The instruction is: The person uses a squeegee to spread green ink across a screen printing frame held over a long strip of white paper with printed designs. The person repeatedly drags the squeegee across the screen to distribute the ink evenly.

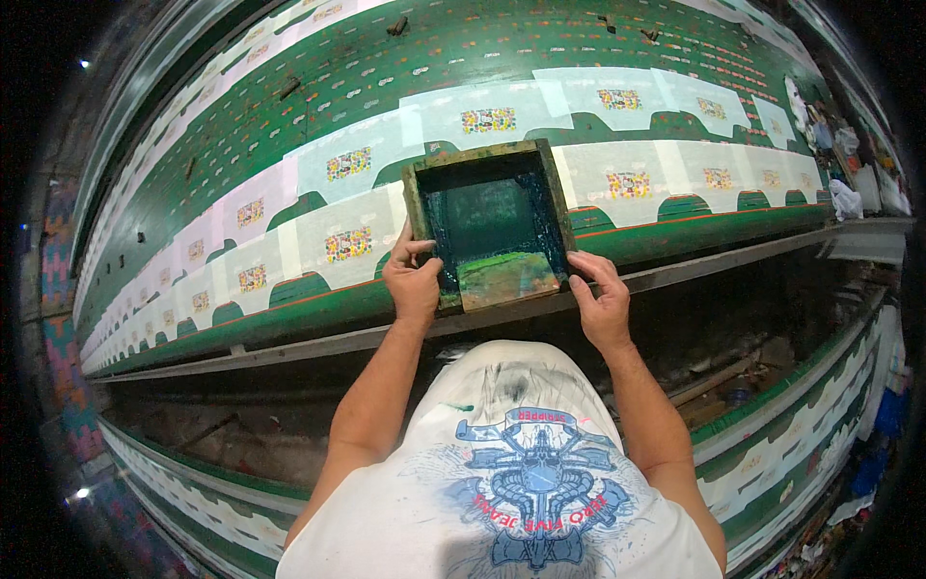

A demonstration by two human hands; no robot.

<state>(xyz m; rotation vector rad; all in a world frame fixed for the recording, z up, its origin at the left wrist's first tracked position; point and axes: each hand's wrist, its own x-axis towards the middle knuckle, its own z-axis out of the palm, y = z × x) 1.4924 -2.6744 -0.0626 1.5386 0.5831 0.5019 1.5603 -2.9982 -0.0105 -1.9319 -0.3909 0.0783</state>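
Observation:
A square wooden screen-printing frame [554,193] with a dark mesh and blue-stained inner walls is held at the table's near edge, over the nearest row of pale cut pieces. A flat, green-smeared board [506,280] lies across its near end. My left hand [410,280] is closed on the frame's left side, fingers curled over the rim. My right hand [600,297] grips the frame's lower right side with bent fingers. Pale pieces [588,170] printed with multicoloured motifs [628,185] lie either side of the frame, partly hidden behind it.
The long green table [357,96] bears further rows of printed pieces and small dark blocks [397,25]. A pale rail [666,273] runs along its near edge. Bags and rags [849,193] sit at the right end. A similar table [778,444] stands behind me, past a dark gap.

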